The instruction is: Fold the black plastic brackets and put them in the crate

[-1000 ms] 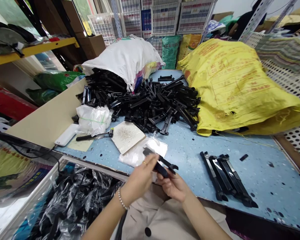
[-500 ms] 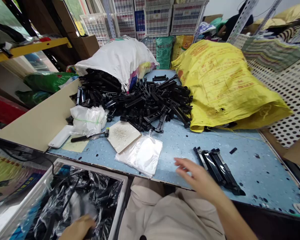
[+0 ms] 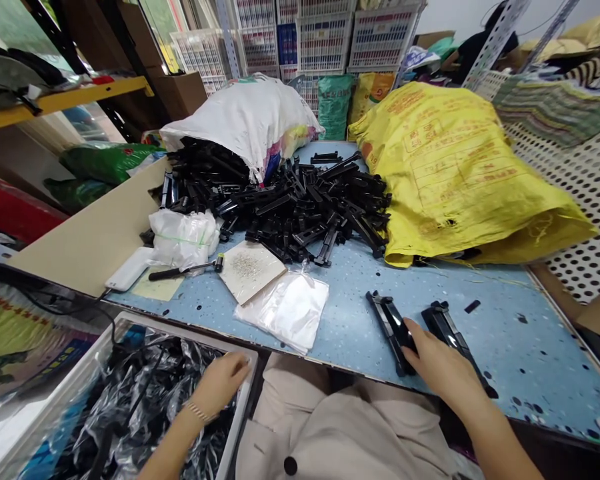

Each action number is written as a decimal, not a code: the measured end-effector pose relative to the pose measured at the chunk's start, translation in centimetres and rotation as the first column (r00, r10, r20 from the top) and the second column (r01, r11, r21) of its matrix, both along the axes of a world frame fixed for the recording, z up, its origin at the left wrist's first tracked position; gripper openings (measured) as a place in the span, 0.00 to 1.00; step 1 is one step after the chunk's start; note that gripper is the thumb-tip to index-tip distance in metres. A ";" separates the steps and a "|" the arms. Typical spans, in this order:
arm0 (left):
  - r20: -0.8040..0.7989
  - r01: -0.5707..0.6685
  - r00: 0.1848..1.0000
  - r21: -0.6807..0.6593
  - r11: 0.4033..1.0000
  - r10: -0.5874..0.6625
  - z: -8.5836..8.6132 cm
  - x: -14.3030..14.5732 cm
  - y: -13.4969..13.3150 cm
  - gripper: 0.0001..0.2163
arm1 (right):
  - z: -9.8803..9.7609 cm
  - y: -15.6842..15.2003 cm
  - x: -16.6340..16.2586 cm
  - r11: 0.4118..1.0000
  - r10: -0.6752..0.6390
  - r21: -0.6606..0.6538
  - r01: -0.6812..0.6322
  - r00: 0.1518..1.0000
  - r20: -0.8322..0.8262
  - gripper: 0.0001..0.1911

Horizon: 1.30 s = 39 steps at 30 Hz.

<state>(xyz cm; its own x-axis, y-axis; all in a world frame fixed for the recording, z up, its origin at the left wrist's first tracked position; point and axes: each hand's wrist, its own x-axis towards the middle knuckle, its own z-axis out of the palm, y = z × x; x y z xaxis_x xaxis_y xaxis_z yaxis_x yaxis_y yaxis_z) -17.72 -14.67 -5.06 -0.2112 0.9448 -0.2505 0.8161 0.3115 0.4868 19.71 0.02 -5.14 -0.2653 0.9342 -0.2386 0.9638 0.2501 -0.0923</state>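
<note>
My right hand (image 3: 443, 367) has thumb and fingers closed on the near part of long black plastic pieces (image 3: 386, 323), which lie side by side on the table. Just right of that hand is another group of long black plastic pieces (image 3: 453, 337). Over the right rim of the white bin (image 3: 254, 363) is my left hand (image 3: 223, 380), its fingers curled together and nothing visible in them. Black parts in clear plastic bags (image 3: 155, 393) fill the bin. Flat clear plastic bags (image 3: 300, 310) lie on the table between my hands.
A heap of black plastic parts (image 3: 300, 207) spills from a white sack (image 3: 250, 120); a yellow sack (image 3: 460, 180) slumps at right. Nearer lie a board with small bits (image 3: 250, 267), a black-handled tool (image 3: 180, 272), bundled bags (image 3: 185, 237) and a white device (image 3: 129, 268).
My left hand has risen from inside the bin to its right rim, leaving the bagged item. My right hand has moved right, gripped some black pieces and separated them leftward from the others.
</note>
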 end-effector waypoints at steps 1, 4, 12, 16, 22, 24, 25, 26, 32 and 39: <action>0.005 0.057 0.998 0.051 0.997 -0.057 -0.1 1.5 2.2 0.12 | -0.3 0.2 -0.3 1.000 -0.003 -0.015 0.002 0.998 -0.062 0.25; -0.013 0.099 0.995 0.278 0.955 -0.100 -0.5 6.3 8.8 0.06 | -1.3 0.6 -0.7 0.996 -0.038 -0.093 0.008 0.945 -0.325 0.24; 0.212 -0.024 0.977 0.253 0.967 -0.032 -2.1 5.7 13.7 0.07 | -1.7 0.0 -3.5 0.853 -0.497 -0.522 0.023 0.343 -0.797 0.25; 0.319 -0.051 0.948 0.216 0.975 -0.021 -2.3 3.9 13.6 0.09 | -0.5 0.6 -7.6 0.739 -0.666 -0.651 -0.172 -0.043 -0.745 0.17; 0.317 -0.102 0.948 0.261 0.960 0.015 -2.6 4.3 13.5 0.04 | -0.6 2.4 -15.2 0.677 -0.735 -0.637 -0.368 -0.373 -0.565 0.14; 0.290 -0.077 0.957 0.293 0.953 -0.012 -2.2 4.4 12.9 0.08 | -0.9 2.7 -17.3 0.691 -0.720 -0.649 -0.318 -0.386 -0.577 0.14; 0.264 -0.060 0.964 0.312 0.948 -0.027 -1.8 4.4 12.5 0.10 | -1.0 2.6 -17.8 0.711 -0.698 -0.649 -0.271 -0.392 -0.600 0.14; 0.222 -0.036 0.974 0.335 0.942 -0.041 -1.5 4.1 12.2 0.12 | -1.0 2.4 -18.0 0.730 -0.674 -0.645 -0.226 -0.393 -0.626 0.15; 0.001 0.146 0.986 0.467 0.872 -0.166 0.1 1.9 11.2 0.23 | -1.3 -1.3 -11.7 0.458 -0.875 -0.755 -0.470 -0.087 -0.477 0.12; 0.102 0.281 0.922 0.483 0.829 -0.372 2.8 5.4 7.5 0.27 | -3.8 -2.5 -11.9 0.179 -0.957 -0.737 -0.652 0.060 -0.285 0.20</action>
<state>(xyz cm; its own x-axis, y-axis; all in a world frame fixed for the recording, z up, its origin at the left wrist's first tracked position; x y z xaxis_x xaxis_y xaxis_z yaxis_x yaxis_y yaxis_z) -12.28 -7.14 -2.23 0.1372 0.9664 0.2175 0.7117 -0.2489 0.6569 7.77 -2.50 -8.90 -0.8053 0.3658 -0.4666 -0.1750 -0.8985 -0.4025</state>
